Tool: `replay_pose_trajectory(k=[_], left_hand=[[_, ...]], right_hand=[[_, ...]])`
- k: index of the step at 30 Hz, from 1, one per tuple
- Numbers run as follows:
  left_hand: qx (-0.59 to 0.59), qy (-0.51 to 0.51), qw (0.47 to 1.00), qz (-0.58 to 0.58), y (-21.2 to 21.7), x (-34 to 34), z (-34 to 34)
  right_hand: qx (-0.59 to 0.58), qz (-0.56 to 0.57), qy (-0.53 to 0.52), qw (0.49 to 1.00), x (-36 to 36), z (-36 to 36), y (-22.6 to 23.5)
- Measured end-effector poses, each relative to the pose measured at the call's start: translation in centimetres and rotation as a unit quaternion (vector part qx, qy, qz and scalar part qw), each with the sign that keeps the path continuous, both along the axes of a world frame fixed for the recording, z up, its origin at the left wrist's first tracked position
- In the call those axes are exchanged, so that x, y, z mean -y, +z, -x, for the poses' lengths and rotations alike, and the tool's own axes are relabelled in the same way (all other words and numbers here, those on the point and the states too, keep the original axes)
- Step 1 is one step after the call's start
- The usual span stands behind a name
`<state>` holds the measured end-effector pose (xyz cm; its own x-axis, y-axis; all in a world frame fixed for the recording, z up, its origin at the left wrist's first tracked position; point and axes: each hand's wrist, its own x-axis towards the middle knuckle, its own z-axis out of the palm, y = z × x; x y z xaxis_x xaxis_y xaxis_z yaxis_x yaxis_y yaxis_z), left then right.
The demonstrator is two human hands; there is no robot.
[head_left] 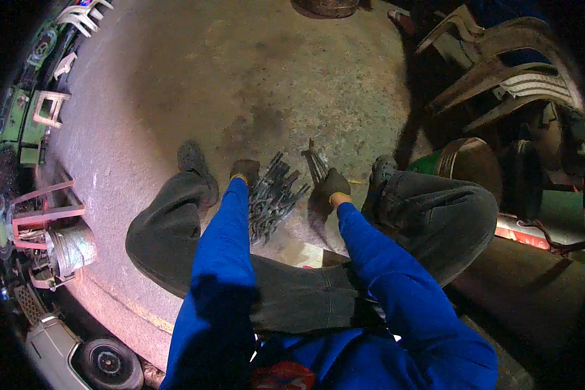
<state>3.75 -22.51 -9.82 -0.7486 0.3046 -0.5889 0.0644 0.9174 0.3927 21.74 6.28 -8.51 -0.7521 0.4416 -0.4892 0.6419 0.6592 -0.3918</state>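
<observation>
Between my legs, a pile of dark, narrow metal pieces (pixel 276 198) lies on the concrete floor. My right hand (pixel 330 185), in a dark glove, is closed round a few thin metal pieces (pixel 316 162) that fan out from it, away from me. On the pile's left side is my left hand (pixel 245 170), also gloved. It looks closed and rounded, but its fingertips and anything in them are hidden.
My shoes (pixel 192 158) flank the pile. A green drum (pixel 458 162) and plastic chairs (pixel 533 84) stand on the right. To the left are a pink metal frame (pixel 49 211), a whitish bucket (pixel 71 247), a small stool (pixel 49 108) and green machinery (pixel 13 117). A round container (pixel 325 8) is ahead.
</observation>
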Motion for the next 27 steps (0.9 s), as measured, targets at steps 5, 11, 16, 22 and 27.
replay_pose_trajectory(k=[5,11,16,22,27], left_hand=[[-0.175,-0.252,0.951,0.048,-1.5,-0.5,-0.9],[-0.005,-0.131,0.988,0.076,0.3,-1.3,-0.8],[-0.113,-0.229,0.963,0.091,1.5,-1.4,-1.8],[-0.051,-0.054,0.997,0.019,1.5,-0.8,-0.7],[-0.147,-0.256,0.952,0.087,1.2,0.8,-1.8]], right_hand=[[0.01,0.023,-0.01,1.0,-0.5,0.1,-0.2],[-0.099,-0.01,-0.056,0.993,-1.3,1.8,-0.7],[-0.145,-0.007,-0.121,0.982,-4.4,4.9,-2.2],[-0.079,-0.053,-0.035,0.995,-8.1,6.5,-3.0],[-0.137,0.012,-0.113,0.984,-6.1,6.2,-1.7]])
